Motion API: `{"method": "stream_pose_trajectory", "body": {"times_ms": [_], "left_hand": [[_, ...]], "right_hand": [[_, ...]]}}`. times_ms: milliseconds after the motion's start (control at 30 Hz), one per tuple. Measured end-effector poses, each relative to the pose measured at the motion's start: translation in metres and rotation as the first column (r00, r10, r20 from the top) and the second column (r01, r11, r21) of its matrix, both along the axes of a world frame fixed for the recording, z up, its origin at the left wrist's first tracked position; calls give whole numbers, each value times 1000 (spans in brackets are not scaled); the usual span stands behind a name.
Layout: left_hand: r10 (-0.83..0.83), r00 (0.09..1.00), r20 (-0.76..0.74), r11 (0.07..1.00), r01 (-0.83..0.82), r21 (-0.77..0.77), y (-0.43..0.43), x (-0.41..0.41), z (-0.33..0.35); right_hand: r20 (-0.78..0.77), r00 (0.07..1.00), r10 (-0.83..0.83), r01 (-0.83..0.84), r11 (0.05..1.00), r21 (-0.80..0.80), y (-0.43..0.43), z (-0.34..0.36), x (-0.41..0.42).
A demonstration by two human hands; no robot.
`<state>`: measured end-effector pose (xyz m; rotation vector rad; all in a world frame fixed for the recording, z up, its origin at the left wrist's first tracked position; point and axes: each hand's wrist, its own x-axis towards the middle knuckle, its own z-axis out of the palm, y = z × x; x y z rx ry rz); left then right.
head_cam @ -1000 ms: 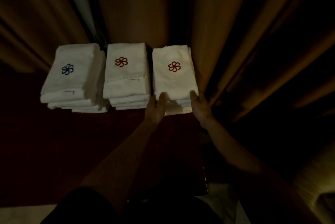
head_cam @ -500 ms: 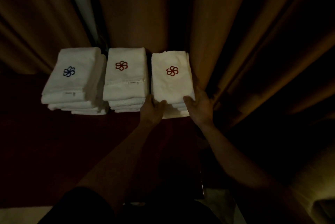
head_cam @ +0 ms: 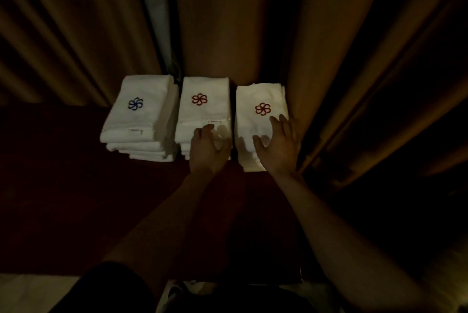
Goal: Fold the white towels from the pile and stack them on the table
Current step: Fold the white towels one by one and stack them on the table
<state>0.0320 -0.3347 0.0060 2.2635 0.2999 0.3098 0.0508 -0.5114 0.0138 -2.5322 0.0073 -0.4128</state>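
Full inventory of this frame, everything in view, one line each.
Left stack of folded white towels with a blue flower emblem: one, white, left end of the row on the table.
Middle stack of folded white towels with a red flower emblem: one, white, centre of the row.
Right stack of folded white towels with a red flower emblem: one, white, right end, beside the curtain.
Dark red table covering: one, dark red, under the stacks.
Brown pleated curtains: several folds, brown, behind the table.
Pale floor: one patch, off-white, bottom left.
Left hand: one, over the middle stack's near edge, holding nothing.
Right hand: one, fingers spread over the right stack; contact unclear.
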Motion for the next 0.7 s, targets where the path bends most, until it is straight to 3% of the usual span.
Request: {"method": "stream_pose_trajectory", "body": {"times_ms": [100, 333, 567, 700], "left_hand": [[47, 997, -68, 999, -46, 10, 38, 1, -5], [-12, 990, -139, 1000, 12, -6, 92, -3, -32], [-65, 978, -200, 982, 26, -189, 106, 1, -64], [-84, 968, -235, 982, 39, -187, 112, 12, -62]], "right_hand": [[13, 998, 54, -54, 998, -14, 24, 0, 1], [-97, 984, 149, -118, 954, 274, 82, -23, -7], [-336, 936, 107, 30, 926, 377, 103, -56, -3], [-399, 910, 110, 81, 897, 434, 109, -64, 3]]}}
